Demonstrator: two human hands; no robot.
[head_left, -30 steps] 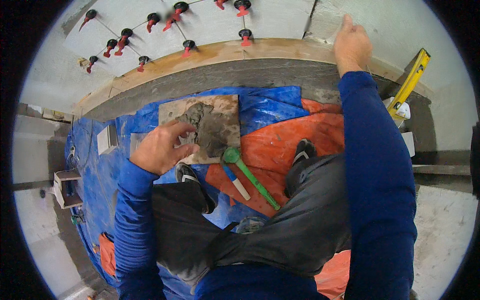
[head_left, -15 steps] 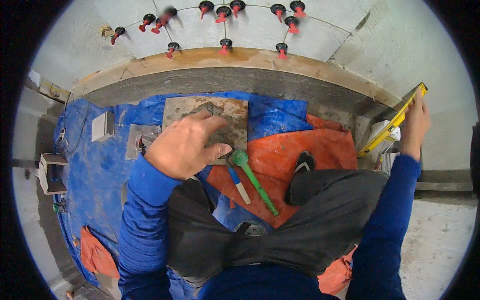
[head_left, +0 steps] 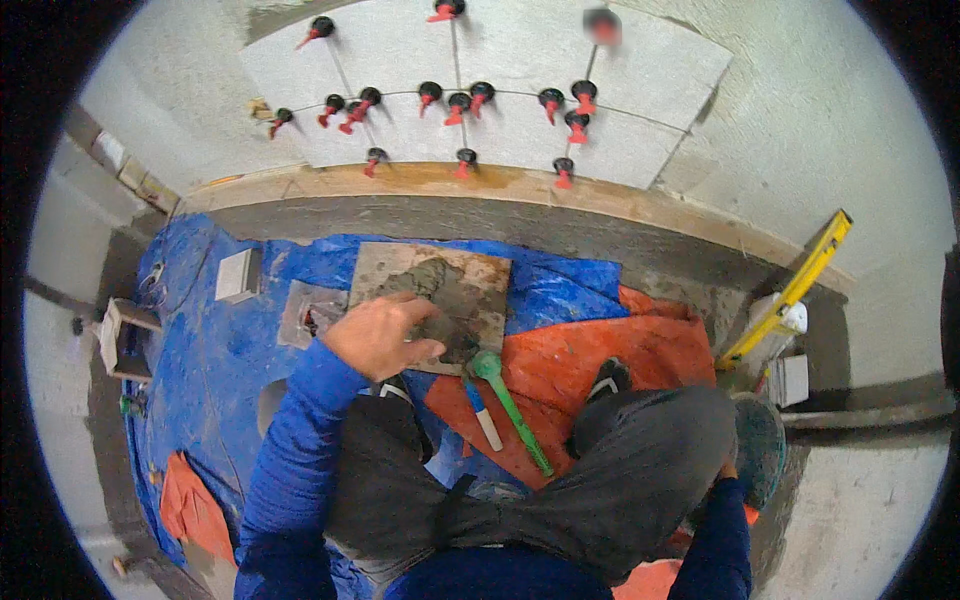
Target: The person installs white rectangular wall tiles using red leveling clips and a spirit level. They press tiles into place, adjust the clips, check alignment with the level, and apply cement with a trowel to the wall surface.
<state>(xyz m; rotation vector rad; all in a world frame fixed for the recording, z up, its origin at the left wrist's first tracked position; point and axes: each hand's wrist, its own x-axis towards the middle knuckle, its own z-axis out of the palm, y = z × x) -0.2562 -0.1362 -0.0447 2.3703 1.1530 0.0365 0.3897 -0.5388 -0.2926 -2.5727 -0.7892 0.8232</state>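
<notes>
My left hand (head_left: 385, 338) is above the near left part of a square board (head_left: 490, 270) with grey mortar (head_left: 425, 280) on it. Its fingers are stretched, the thumb stands apart, and nothing shows in it. Just right of that hand lies a green tool (head_left: 512, 412) with a round head and long handle, beside a blue-and-white handle (head_left: 484, 415). My right hand (head_left: 728, 468) is low beside my right knee, next to a dark green bucket (head_left: 762, 450); its fingers are hidden. A yellow spirit level (head_left: 790, 290) leans at the right wall, untouched.
Wall tiles (head_left: 520, 60) carry several black-and-red levelling clips (head_left: 458, 108) above a wooden batten (head_left: 520, 182). Blue sheeting (head_left: 200, 330) and orange sheeting (head_left: 640, 350) cover the floor. A white container (head_left: 793, 315) stands behind the level; a pale block (head_left: 238, 275) sits left.
My right hand has left the spirit level and dropped down beside my right knee. The level now leans by itself. My left hand stays over the board; the view has tilted up towards the wall.
</notes>
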